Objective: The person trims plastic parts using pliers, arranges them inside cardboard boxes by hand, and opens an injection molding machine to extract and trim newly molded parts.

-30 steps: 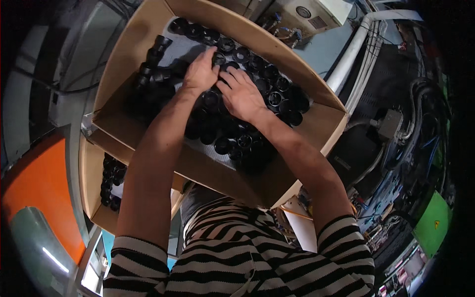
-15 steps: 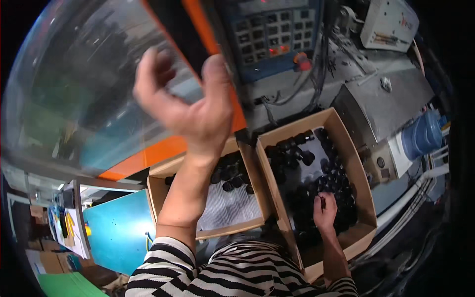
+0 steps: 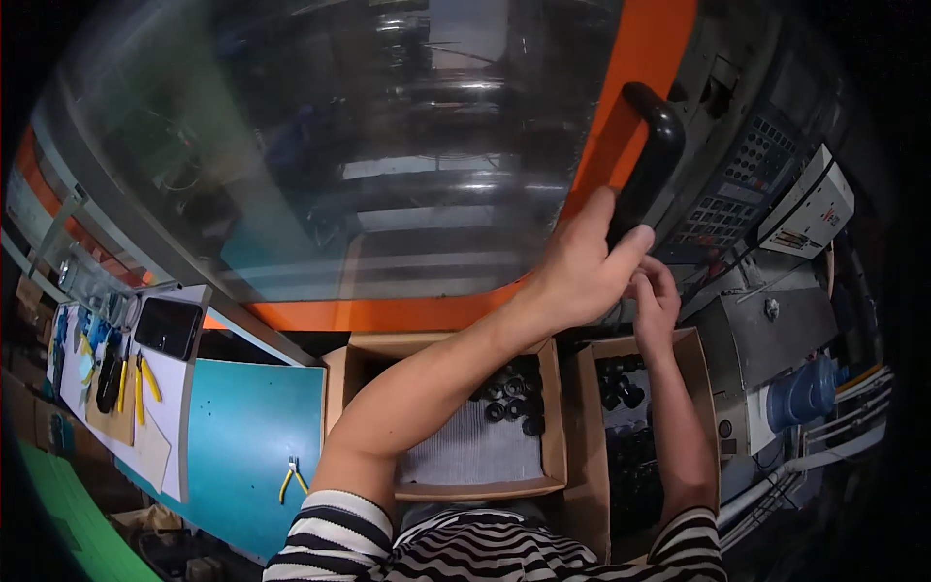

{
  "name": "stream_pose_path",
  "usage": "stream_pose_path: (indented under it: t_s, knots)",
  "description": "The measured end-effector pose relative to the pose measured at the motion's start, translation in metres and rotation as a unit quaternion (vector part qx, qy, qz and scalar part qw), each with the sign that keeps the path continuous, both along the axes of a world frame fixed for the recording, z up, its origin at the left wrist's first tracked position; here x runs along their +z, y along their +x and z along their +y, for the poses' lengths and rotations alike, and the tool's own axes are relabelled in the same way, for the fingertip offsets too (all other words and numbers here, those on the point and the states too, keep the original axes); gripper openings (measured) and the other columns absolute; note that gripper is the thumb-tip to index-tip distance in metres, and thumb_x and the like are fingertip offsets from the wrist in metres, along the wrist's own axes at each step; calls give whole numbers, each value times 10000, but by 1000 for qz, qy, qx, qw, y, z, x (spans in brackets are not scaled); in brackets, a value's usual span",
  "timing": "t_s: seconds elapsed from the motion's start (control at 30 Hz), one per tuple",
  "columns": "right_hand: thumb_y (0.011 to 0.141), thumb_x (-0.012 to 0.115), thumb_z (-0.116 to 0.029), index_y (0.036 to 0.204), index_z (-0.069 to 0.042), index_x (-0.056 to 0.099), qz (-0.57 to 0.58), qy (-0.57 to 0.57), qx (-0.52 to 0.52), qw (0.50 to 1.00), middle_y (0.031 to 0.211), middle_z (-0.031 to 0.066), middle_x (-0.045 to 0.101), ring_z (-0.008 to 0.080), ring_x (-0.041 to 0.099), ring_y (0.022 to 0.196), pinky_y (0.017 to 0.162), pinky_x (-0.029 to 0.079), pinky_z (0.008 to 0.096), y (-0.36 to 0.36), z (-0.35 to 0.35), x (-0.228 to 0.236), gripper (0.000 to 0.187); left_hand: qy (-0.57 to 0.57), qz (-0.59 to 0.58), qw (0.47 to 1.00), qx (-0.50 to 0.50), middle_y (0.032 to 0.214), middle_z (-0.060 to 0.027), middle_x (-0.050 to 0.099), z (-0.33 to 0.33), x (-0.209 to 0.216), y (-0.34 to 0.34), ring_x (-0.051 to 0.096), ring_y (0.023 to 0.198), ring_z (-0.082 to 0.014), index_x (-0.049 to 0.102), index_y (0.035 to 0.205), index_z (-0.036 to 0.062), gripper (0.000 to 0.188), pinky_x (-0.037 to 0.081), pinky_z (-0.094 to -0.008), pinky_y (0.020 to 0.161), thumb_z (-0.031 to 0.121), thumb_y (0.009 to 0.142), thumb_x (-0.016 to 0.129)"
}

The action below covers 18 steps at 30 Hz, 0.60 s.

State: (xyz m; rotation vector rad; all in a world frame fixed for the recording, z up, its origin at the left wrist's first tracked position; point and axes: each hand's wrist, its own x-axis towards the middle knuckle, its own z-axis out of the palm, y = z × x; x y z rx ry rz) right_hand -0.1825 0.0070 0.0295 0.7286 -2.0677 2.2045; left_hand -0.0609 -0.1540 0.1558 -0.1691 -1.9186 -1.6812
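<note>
My left hand point(image 3: 592, 262) is wrapped around the lower part of a black handle point(image 3: 664, 145). The handle is fixed to the orange frame point(image 3: 640, 48) of a large machine door with a clear window point(image 3: 417, 184). Just beyond and below it, my right hand point(image 3: 658, 303) is raised with curled fingers; anything in them is hidden. Below the right forearm stands a cardboard box point(image 3: 588, 417) with many small black parts point(image 3: 630, 475). A second cardboard box point(image 3: 555, 427), under my left forearm, has black ring-like parts point(image 3: 509, 398) on a ridged grey sheet.
A teal board point(image 3: 252, 417) at the left carries yellow-handled cutters point(image 3: 291, 477). Beside it, a white shelf point(image 3: 175, 388) holds a phone point(image 3: 169, 327) and several hand tools. To the right are a control panel point(image 3: 742, 175), a grey metal cover point(image 3: 776, 330) and a blue water bottle point(image 3: 803, 396).
My view has swung left toward the door window. My left hand, open in the air before, is now around the handle. My right hand has risen out of the right box.
</note>
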Motion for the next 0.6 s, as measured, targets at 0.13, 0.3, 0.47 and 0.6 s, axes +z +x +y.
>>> stream_pose_path:
  t_s: [0.13, 0.3, 0.47, 0.6]
  knots:
    - [921, 597, -113, 1122, -13, 628, -5, 31, 64, 997, 870, 34, 647, 86, 582, 708, 618, 473, 229, -25, -109, 34, 227, 16, 68, 985, 160, 790, -17, 586, -39, -7, 41, 560, 675, -88, 534, 971, 11, 215, 470, -260, 604, 142, 895, 688]
    - [908, 599, -168, 1064, -32, 630, -30, 93, 136, 986, 805, 6, 608, 76, 538, 652, 535, 422, 226, -70, -255, 57, 210, 44, 100, 919, 379, 762, 12, 557, -104, -28, 94, 516, 687, -73, 536, 895, 38, 215, 423, -228, 600, 144, 886, 722]
    - [904, 606, -240, 1003, -36, 632, -84, 89, 145, 982, 807, 15, 613, 96, 553, 653, 532, 425, 247, -126, -383, 79, 227, 20, 160, 865, 476, 627, -9, 503, -160, -31, 134, 450, 460, -64, 487, 960, 55, 115, 348, -196, 414, 78, 949, 600]
    - [918, 527, -407, 991, -22, 630, 71, 90, 11, 993, 829, 65, 625, 167, 578, 685, 585, 454, 318, -163, -471, 78, 405, 41, 139, 855, 498, 602, -54, 496, -190, -31, 164, 451, 447, -100, 437, 995, 39, 110, 394, -223, 435, 70, 954, 534]
